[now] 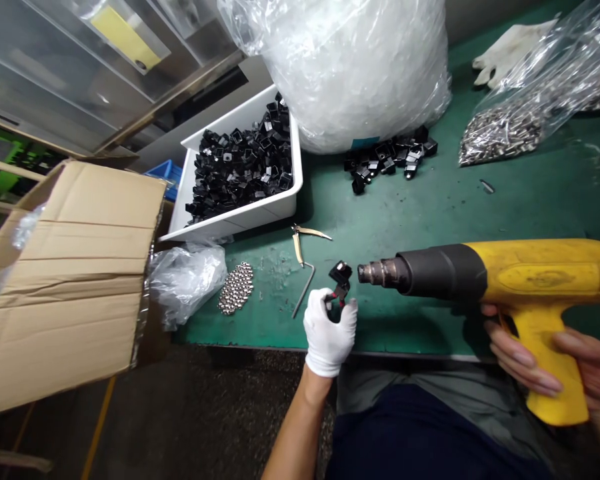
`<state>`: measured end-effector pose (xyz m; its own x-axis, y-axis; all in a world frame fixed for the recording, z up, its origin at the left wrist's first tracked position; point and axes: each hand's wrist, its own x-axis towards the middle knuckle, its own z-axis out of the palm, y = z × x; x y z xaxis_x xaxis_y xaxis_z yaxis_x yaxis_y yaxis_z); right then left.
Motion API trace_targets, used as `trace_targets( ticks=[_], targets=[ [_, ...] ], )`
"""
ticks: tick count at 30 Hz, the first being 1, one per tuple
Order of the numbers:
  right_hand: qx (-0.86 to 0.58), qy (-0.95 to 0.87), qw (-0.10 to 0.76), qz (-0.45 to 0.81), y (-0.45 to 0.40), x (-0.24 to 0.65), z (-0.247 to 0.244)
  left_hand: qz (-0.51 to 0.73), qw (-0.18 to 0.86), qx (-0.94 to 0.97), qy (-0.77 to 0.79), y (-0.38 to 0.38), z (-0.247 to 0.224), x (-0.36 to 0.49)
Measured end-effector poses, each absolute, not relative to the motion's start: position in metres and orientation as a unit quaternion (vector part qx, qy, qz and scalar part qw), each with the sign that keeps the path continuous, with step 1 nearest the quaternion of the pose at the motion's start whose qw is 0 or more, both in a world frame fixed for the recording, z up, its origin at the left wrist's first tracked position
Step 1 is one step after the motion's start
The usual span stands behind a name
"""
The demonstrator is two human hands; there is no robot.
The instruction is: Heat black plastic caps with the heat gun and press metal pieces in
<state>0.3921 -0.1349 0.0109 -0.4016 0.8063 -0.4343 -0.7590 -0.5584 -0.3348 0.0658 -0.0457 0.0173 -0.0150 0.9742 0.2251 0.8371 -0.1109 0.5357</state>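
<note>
My left hand (330, 333), in a white glove, is closed on a small black part with red bits (341, 277) above the front of the green table (410, 213). Bare fingers of my right hand (530, 360) wrap round the handle of a yellow heat gun (535, 273). The gun's metal nozzle (383, 273) points left at the black part, a short gap away. Behind my left hand lie a hex key (304, 291) and small cutters with pale handles (299, 247). A patch of small metal pieces (237, 289) sits farther left.
A white bin (235, 219) of black parts stands at the back left, beside a big clear bag (360, 67). Loose black parts (390, 157) lie before the bag. At right are a bag of metal pieces (505, 133) and a glove (513, 50). A cardboard box (80, 267) is left.
</note>
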Motion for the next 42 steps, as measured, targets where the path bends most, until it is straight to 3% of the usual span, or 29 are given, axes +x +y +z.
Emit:
trace_targets(
  ticks=[17,42],
  targets=[
    [-0.291,-0.043,0.470,0.832,-0.135,0.390,0.011,0.256,-0.061,0.676,0.688,-0.050,0.018,0.075],
    [-0.305,-0.046,0.467,0.829,-0.135,0.391,0.014,0.247,-0.054,0.678,0.690,-0.049,0.020,0.077]
  ],
)
